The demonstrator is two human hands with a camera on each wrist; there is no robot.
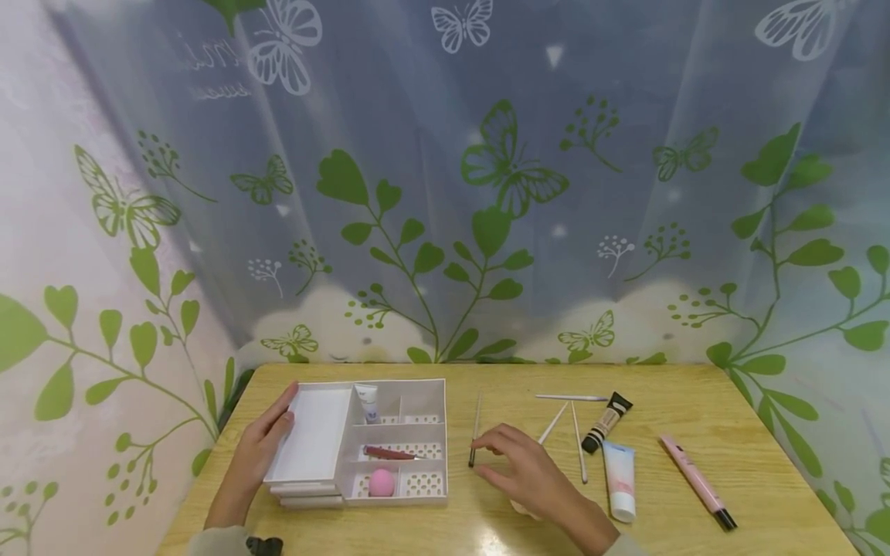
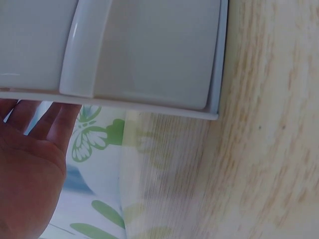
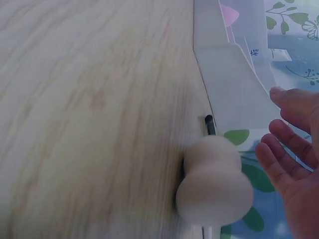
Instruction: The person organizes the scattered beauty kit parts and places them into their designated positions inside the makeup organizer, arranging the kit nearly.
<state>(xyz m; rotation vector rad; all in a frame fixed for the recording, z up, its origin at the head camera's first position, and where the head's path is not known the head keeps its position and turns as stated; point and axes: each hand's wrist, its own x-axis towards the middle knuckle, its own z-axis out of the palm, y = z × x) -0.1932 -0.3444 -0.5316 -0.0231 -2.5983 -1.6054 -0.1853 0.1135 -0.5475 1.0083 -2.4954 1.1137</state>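
Note:
My left hand (image 1: 253, 448) rests against the left wall of a white storage box (image 1: 345, 448), fingers fairly straight. In the left wrist view its fingertips pass behind the box wall. My right hand (image 1: 535, 471) hovers beside a thin dark-ended stick (image 1: 476, 432), right of the box, thumb and fingers apart. A beige, gourd-shaped makeup sponge (image 3: 214, 184) sits near that hand, mostly hidden beneath it in the head view. In the box's compartments lie a small white tube (image 1: 367, 403), a slim red item with a thin tip (image 1: 389, 453) and a pink ball (image 1: 382, 483).
Several thin white sticks (image 1: 579, 444) lie right of the hand. Beyond them are a black-capped beige tube (image 1: 606, 423), a blue-and-pink squeeze tube (image 1: 619, 479) and a pink tube with a black end (image 1: 698, 483). A patterned curtain (image 1: 445, 193) hangs behind the wooden table (image 1: 765, 494).

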